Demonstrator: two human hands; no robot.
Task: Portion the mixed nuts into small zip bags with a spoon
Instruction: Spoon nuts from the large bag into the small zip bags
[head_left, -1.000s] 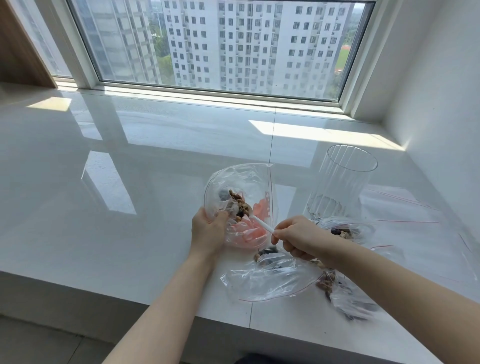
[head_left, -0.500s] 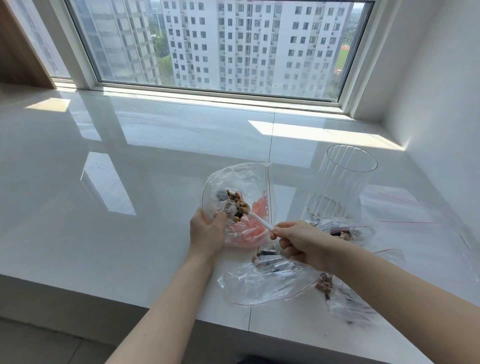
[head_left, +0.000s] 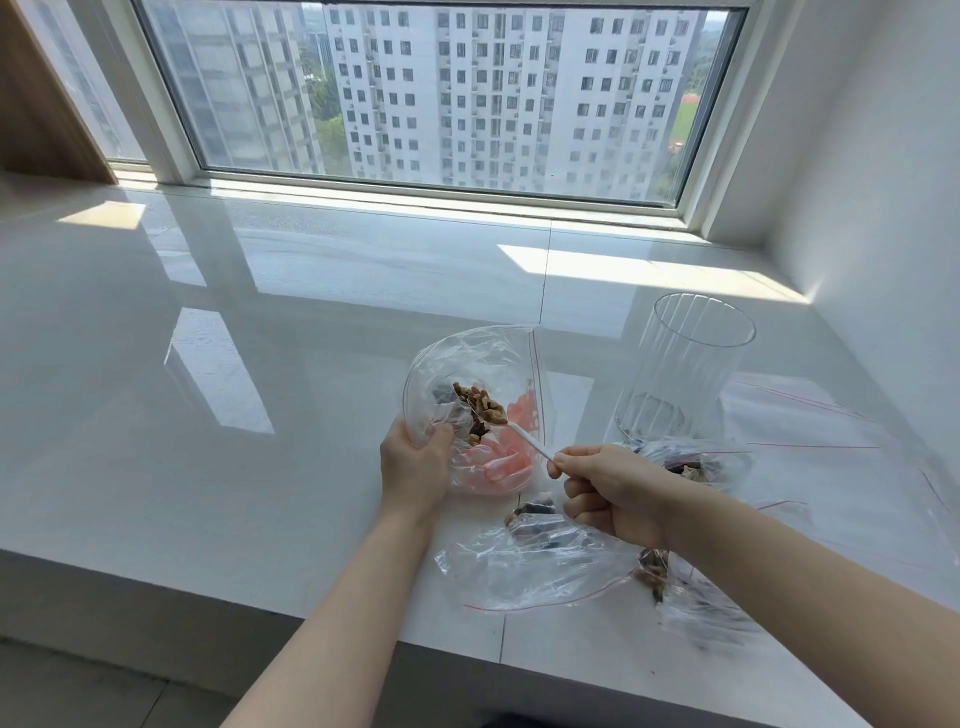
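While left hand (head_left: 415, 470) gripped zip bag (head_left: 467, 364) mouth, right hand (head_left: 610, 491) pinched loaded spoon (head_left: 524, 439) inside; next, probably tip nuts (head_left: 480, 405) out.

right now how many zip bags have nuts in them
4: one held open by the left hand, one flat bag below the right hand, one by the glass, one under the right forearm.

Bare counter (head_left: 260, 493) leftward; glass jar (head_left: 675, 384) and filled bags (head_left: 530, 566) crowding right.
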